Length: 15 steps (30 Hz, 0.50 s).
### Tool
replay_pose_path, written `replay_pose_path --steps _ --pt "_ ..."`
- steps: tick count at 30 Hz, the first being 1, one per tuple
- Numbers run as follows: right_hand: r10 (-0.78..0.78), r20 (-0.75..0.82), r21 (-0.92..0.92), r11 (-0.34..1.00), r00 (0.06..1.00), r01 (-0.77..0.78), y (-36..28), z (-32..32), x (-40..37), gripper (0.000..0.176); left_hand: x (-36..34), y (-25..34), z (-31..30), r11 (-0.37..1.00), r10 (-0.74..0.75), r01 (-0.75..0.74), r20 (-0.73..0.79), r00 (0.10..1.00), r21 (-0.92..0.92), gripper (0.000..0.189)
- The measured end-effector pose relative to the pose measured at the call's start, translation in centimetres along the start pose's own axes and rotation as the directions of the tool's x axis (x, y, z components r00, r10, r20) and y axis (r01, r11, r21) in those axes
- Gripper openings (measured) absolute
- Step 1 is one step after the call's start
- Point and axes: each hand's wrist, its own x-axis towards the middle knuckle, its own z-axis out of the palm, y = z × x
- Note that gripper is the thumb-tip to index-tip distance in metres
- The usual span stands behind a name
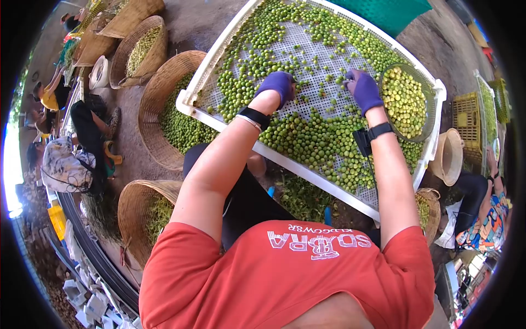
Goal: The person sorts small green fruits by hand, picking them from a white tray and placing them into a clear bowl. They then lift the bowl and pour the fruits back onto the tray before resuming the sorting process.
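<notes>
Both my hands wear purple gloves and are over a white perforated tray strewn with small round green fruits. My left hand is low over the tray's middle, fingers curled in among the fruits. My right hand is also curled, a little to the right. What either hand holds, if anything, is hidden. Close beside my right hand, a mesh basket stands in the tray's right end. It is full of paler, yellow-green fruits. Part of the tray's perforated floor shows between my hands.
A large wicker basket of green fruits stands left of the tray. Another wicker basket holds greenery near my left side. At right are a pale bucket and a yellow crate. Other people sit at both sides.
</notes>
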Motion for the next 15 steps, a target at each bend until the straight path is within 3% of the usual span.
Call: replay_pose_path --steps 2,4,6,9,12,15 --pt "0.011 -0.081 0.075 0.997 0.997 -0.005 -1.4 -2.7 -1.2 0.021 1.2 -1.5 1.0 0.999 0.034 -0.031 -0.095 0.995 0.035 0.028" --pt "0.040 -0.162 0.133 0.991 0.986 -0.018 -1.3 -6.5 -2.5 0.024 1.5 -1.8 0.7 0.989 0.056 -0.056 0.008 0.998 0.134 0.029" --pt "-0.023 -0.308 -0.171 0.985 0.951 -0.031 -0.8 -9.2 -4.1 0.025 1.4 -1.2 0.8 0.982 -0.004 -0.032 0.190 0.982 0.188 0.024" --pt "-0.080 -0.368 -0.223 0.975 0.926 -0.004 -0.2 -9.6 -5.9 0.023 1.4 -1.3 2.4 0.979 0.035 -0.049 0.076 0.997 0.200 0.019" --pt "-0.107 -0.117 0.034 0.993 0.987 0.112 -1.8 -7.0 -7.5 0.018 0.5 -0.4 2.2 0.968 0.071 -0.096 0.114 0.991 0.230 0.021" --pt "-0.256 -0.047 -0.084 0.964 0.966 0.251 -2.5 -2.6 -7.9 0.015 -0.5 1.0 1.5 0.976 0.011 -0.043 0.149 0.989 0.214 0.021"
